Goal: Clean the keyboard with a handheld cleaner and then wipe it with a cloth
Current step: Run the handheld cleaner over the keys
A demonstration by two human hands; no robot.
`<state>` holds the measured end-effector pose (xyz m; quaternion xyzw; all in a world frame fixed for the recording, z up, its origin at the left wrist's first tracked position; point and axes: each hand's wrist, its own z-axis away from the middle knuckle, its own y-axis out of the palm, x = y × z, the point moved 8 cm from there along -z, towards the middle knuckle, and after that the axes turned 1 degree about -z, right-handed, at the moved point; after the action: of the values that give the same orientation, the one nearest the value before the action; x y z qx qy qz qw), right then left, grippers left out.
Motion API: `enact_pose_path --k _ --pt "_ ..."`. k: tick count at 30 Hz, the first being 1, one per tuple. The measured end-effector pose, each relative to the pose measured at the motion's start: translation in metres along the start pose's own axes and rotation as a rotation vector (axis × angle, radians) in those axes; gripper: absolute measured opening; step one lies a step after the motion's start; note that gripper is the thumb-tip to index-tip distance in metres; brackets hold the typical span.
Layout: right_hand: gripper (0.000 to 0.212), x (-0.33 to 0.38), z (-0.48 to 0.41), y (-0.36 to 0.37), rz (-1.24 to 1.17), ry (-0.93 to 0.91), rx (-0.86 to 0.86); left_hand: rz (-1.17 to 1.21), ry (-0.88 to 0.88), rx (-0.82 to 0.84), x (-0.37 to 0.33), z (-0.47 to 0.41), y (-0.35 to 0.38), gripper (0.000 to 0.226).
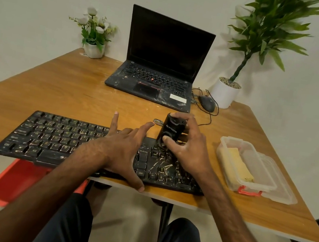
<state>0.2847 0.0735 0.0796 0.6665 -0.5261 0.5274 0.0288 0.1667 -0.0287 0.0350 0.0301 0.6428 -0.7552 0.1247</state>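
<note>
2 hands busy: your left hand (pixel 122 152) lies spread on the keyboard (pixel 47 136), right hand (pixel 188 146) grips the cleaner (pixel 170 132); hard pressing could shove the keyboard off the desk (pixel 75 90).

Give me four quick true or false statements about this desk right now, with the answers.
1. The right hand grips the handheld cleaner. True.
2. The left hand holds the cloth. False: it rests with spread fingers on the keyboard; the cloth lies in the clear container.
3. The laptop is closed. False: it stands open, its screen dark.
4. The mouse lies to the right of the laptop. True.
</note>
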Motion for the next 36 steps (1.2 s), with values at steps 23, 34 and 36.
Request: enact_pose_path --k 23,34,36 --pt "0.070 -0.030 0.040 -0.052 -0.546 0.221 -0.224 -0.029 0.062 -0.094 -0.028 -0.006 0.016 0.144" --pt "0.063 -0.003 0.027 -0.050 0.015 0.075 -0.051 -0.195 0.093 -0.241 -0.029 -0.007 0.009 0.138" --pt "0.063 -0.004 0.029 -0.054 0.013 0.073 -0.037 -0.201 0.094 -0.233 -0.028 -0.006 0.008 0.137"
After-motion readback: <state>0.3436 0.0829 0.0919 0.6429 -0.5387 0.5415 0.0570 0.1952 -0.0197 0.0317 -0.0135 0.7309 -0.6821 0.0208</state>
